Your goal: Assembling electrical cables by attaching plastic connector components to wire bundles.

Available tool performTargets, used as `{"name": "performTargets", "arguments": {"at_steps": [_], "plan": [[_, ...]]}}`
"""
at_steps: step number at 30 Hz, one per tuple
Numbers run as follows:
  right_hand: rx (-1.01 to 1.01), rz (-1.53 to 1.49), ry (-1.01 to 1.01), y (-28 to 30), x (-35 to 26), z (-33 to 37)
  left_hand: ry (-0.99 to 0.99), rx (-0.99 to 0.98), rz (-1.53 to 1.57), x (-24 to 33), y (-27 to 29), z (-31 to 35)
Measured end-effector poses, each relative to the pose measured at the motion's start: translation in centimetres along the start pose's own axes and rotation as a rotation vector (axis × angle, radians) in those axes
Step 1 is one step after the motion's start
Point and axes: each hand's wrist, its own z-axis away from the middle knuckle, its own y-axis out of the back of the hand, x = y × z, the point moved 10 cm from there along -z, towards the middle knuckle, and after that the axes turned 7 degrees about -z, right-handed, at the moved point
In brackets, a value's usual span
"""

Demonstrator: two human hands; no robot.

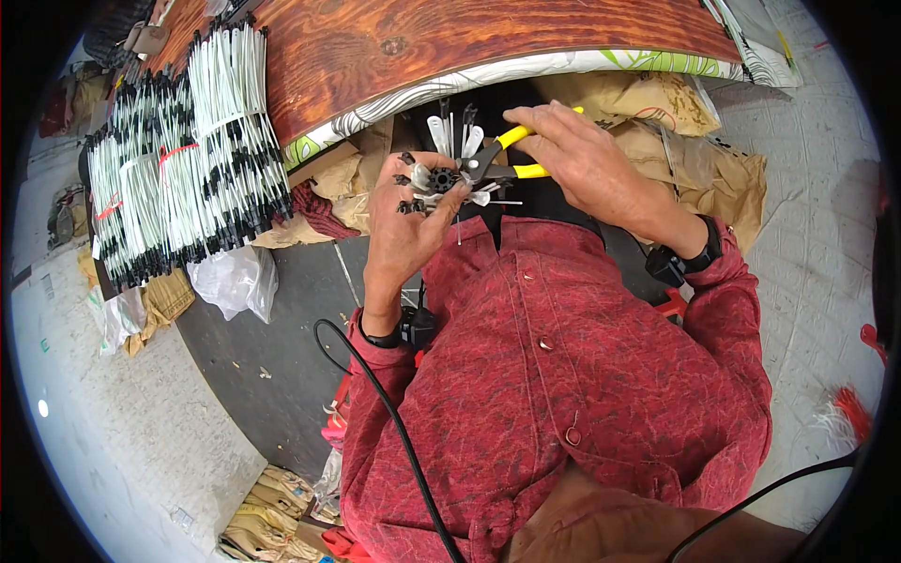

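Note:
My left hand (405,218) is closed on a small round black hub part (442,178) with pale clear and black-tipped pieces sticking out all around it. Its exact kind I cannot make out. My right hand (593,161) grips yellow-handled pliers (517,137), handles spread apart. The dark jaws of the pliers reach the right side of the hub part, close to my left thumb. Whether the jaws have closed on anything is too small to tell. White flat strips (439,134) rise above the hub, and a thin metal pin points down below it.
A wooden table (394,47) with a patterned edge cover lies ahead. On its left stand bundles of white rods (183,155) with black ends, some tied with red. Brown paper sacks (648,103) sit beneath. A plastic bag (235,281) hangs below the bundles. A black cable (389,403) crosses my left side.

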Motion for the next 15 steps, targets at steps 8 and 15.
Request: {"name": "performTargets", "arguments": {"at_steps": [8,15], "plan": [[-0.043,0.079,0.037,0.8,-0.5,-0.2,-0.123,-0.031,-0.04,1.2,-0.3,-0.1],[-0.15,0.085,0.081,0.7,-0.7,-0.3,-0.206,-0.053,-0.037,1.5,-0.6,-0.3]]}}
